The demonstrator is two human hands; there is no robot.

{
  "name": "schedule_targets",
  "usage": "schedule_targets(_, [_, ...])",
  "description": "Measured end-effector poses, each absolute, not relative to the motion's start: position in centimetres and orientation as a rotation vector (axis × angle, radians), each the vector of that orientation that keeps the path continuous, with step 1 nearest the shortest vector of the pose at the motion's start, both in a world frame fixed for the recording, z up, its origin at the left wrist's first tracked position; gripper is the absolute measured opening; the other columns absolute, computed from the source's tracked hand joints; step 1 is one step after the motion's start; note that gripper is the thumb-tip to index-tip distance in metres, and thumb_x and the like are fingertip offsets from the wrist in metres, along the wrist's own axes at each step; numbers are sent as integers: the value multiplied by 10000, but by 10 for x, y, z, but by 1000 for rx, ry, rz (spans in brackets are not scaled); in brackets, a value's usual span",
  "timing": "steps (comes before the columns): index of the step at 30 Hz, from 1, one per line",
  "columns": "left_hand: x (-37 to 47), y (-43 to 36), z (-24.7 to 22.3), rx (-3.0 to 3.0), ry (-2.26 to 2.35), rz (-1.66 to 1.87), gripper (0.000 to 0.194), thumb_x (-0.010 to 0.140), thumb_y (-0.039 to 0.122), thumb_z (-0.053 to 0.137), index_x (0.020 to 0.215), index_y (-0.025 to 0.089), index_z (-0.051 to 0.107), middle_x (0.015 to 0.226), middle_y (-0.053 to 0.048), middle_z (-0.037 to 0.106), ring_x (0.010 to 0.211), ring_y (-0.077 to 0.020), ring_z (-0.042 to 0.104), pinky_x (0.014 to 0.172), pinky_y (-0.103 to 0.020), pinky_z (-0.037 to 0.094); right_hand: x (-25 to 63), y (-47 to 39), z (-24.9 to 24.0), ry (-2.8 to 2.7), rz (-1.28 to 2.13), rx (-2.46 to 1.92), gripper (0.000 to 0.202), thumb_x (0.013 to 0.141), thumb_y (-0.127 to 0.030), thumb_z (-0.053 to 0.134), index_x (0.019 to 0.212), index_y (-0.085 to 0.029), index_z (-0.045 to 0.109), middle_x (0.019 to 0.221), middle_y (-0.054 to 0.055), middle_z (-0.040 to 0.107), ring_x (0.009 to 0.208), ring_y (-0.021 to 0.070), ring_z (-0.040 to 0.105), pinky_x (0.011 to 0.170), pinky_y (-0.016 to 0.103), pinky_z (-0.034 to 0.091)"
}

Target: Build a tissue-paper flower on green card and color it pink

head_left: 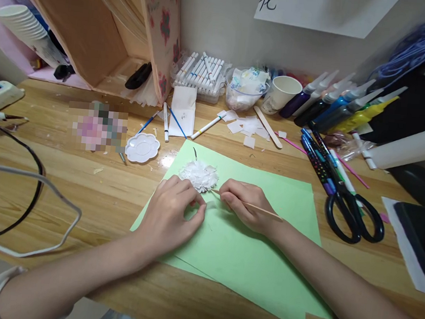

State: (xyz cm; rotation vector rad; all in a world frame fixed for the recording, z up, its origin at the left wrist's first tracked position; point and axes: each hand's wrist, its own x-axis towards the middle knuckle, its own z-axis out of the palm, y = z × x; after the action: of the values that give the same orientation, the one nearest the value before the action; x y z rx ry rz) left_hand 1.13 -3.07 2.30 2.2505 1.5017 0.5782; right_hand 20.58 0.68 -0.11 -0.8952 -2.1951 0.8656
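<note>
Sheets of light green paper (249, 252) lie on the wooden table. On their upper left part sits a ruffled white paper piece (199, 176), with a small dark curved strip sticking out behind it. My right hand (247, 205) is closed around a thin wooden stick (262, 211), whose tip reaches the lower right edge of the white piece. Just below the white piece is my left hand (174, 211), its thumb and index finger brought together near a small translucent scrap (214, 206). Whether the fingertips pinch anything is too small to tell.
Black-handled scissors (354, 216) and pens lie at the right. Behind the paper are white paper squares (250, 125), a craft stick (268, 127), markers (199, 74), a tub (242, 95) and a cup (285, 89). A white palette (142, 148) and cables (40, 174) are left.
</note>
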Motion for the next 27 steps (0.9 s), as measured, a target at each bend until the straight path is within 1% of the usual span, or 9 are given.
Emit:
schedule_targets(8, [14, -30, 20, 2287, 1506, 637, 113, 824, 217, 541, 731, 193, 600, 748, -20, 598, 764, -181, 482, 696, -324, 357, 208, 8, -3, -2039, 1075, -926, 313, 966, -360, 355, 736, -192, 484, 598, -36, 515, 535, 83, 468, 549, 199, 346])
schedule_targets(11, [16, -28, 19, 2291, 1519, 624, 108, 820, 211, 540, 735, 194, 604, 748, -22, 602, 760, -185, 480, 692, -327, 356, 209, 8, -4, -2012, 1055, -926, 335, 963, -375, 357, 719, -188, 491, 592, -33, 514, 528, 84, 467, 538, 208, 342])
schedule_targets(14, [18, -28, 19, 2293, 1525, 608, 109, 818, 209, 538, 733, 194, 604, 747, -25, 603, 763, -189, 482, 691, -333, 356, 210, 7, -5, -1950, 1028, -944, 389, 976, -366, 305, 681, -187, 483, 542, -38, 473, 488, 85, 439, 525, 218, 340])
schedule_targets(16, [18, -29, 18, 2293, 1530, 607, 112, 818, 210, 538, 731, 193, 604, 745, -25, 601, 765, -190, 480, 692, -334, 356, 210, 8, -6, -1943, 1042, -966, 390, 979, -356, 300, 678, -187, 481, 526, -42, 458, 483, 85, 436, 530, 220, 343])
schedule_targets(27, [18, -28, 17, 2304, 1540, 604, 110, 817, 212, 539, 731, 195, 606, 743, -21, 597, 760, -187, 474, 683, -330, 349, 208, 9, -4, -2005, 1112, -958, 357, 968, -397, 338, 725, -189, 496, 601, -35, 519, 552, 86, 474, 580, 217, 357])
